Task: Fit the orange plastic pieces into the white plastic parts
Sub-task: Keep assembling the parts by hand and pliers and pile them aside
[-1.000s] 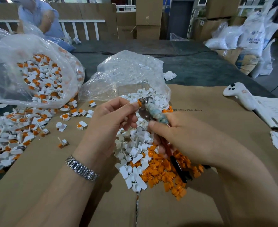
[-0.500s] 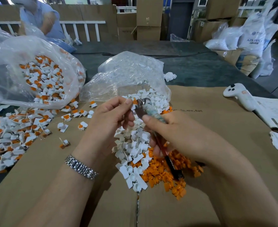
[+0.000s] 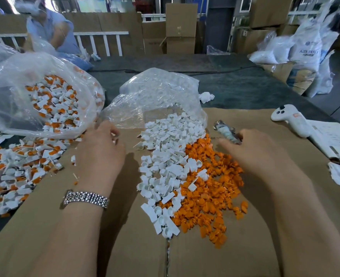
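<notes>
Two hands apart over cardboard (image 3: pixel 45 226), both motion-blurred.
I see right hand (image 3: pixel 265 156) gripping a wrapped tool (image 3: pixel 226 131), its tip smeared; left hand (image 3: pixel 101 154) has loosely curled fingers, contents unclear. White parts (image 3: pixel 165 156) spill from crinkled clear bag (image 3: pixel 155 96) beside orange pieces (image 3: pixel 209 196).

You have loose white plastic parts (image 3: pixel 166 156) spilling from a clear bag's mouth down the cardboard's middle, with a heap of small orange plastic pieces (image 3: pixel 209 194) touching their right side, toward the near edge.
</notes>
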A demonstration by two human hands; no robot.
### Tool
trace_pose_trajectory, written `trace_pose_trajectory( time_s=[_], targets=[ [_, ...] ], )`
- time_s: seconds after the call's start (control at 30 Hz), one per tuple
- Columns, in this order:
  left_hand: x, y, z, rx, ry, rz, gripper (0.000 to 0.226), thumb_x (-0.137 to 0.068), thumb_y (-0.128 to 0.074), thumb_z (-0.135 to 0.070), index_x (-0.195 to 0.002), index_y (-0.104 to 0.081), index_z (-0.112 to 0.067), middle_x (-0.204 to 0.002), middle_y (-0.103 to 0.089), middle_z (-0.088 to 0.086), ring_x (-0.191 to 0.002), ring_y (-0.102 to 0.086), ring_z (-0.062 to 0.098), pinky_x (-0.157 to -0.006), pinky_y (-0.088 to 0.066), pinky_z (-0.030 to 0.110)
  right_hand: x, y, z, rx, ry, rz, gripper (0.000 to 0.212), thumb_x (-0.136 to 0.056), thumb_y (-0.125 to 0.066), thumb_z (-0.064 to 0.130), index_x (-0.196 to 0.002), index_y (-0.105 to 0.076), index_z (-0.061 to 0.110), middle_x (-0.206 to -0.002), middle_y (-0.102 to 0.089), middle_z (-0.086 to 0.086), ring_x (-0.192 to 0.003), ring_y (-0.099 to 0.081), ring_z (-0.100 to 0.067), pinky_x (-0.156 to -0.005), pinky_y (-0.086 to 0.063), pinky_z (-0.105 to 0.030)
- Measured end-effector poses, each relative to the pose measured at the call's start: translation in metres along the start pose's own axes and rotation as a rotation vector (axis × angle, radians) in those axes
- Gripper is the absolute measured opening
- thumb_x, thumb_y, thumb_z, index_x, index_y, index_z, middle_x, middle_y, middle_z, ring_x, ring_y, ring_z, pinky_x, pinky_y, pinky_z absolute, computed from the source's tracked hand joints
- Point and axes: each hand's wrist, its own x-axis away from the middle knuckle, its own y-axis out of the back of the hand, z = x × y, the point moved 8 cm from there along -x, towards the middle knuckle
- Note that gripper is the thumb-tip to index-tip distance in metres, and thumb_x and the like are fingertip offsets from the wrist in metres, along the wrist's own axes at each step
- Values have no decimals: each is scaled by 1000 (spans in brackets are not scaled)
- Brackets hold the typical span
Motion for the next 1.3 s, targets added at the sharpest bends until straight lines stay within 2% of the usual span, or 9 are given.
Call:
trace_pose_trajectory(
  time_s=[0.2, 0.4, 0.53, 0.67, 0.77, 0.87, 0.97, 1.17, 1.3],
  targets=[
    [7, -46, -20, 4, -202, 235, 34, -101, -59, -18, -134, -64, -26, -128, -64, 0, -109, -63, 21, -74, -46, 30, -8, -7, -17, 79, -83, -33, 47, -91, -59, 62, -96, -56, 15, -86, -54, -2, -80, -52, -24, -57, -33, -33],
    [4, -55, -14, 67, -105, 225, 16, -100, -65, -20, -114, -73, -24, -108, -72, -2, -92, -63, 13, -75, -52, 28, -10, -16, -15, 130, -48, -11, 47, -87, -64, 62, -94, -58, 17, -90, -59, -3, -83, -54, -25, -64, -38, -34],
    [7, -46, -10, 259, 3, 239, 7, -94, -74, -25, -96, -71, -31, -85, -64, -19, -74, -58, -3, -58, -39, 16, -11, -21, -12, 100, -26, 33, 48, -88, -63, 62, -106, -66, 17, -95, -63, -3, -91, -59, -25, -74, -50, -38],
    [16, -35, -17, 639, 146, 272, 8, -86, -83, -26, -87, -76, -28, -77, -75, -5, -68, -69, 5, -60, -51, 17, -11, -22, -11, 147, -20, 60, 55, -86, -64, 64, -114, -66, 17, -109, -63, -6, -106, -58, -28, -90, -52, -46],
    [22, -34, -22, 877, 234, 312, 8, -84, -84, -21, -91, -80, -20, -78, -78, 1, -64, -68, 2, -60, -53, 13, -8, -10, 4, 73, 120, -13, 38, -86, -73, 49, -112, -67, 22, -110, -61, 0, -108, -56, -22, -89, -50, -40],
    [26, -38, -27, 953, 260, 389, 6, -85, -82, -21, -90, -81, -18, -78, -78, 3, -62, -65, -1, -60, -52, 11, 4, -16, 26, -106, 302, 181, 15, -84, -80, 33, -96, -72, 33, -95, -63, 16, -93, -60, -6, -72, -45, -23],
    [28, -43, -32, 950, 244, 456, 4, -87, -80, -22, -89, -81, -19, -79, -78, 3, -64, -66, 2, -64, -53, 17, 15, -33, 34, -41, 364, 369, 18, -83, -82, 26, -98, -73, 32, -95, -65, 15, -89, -61, -3, -76, -53, -25],
    [34, -50, -38, 974, 209, 551, 6, -85, -81, -26, -87, -82, -21, -79, -77, 5, -61, -64, 3, -58, -50, 13, 14, -33, 44, 54, 403, 231, 6, -88, -77, 24, -93, -75, 27, -88, -61, 16, -82, -57, -3, -69, -44, -19],
    [37, -54, -42, 1042, 245, 625, 11, -82, -82, -28, -85, -81, -18, -76, -75, 4, -60, -65, 6, -58, -51, 16, 11, -26, 40, 23, 342, 177, 4, -90, -75, 25, -92, -73, 22, -99, -69, 6, -93, -64, -11, -82, -53, -29]
  ],
)
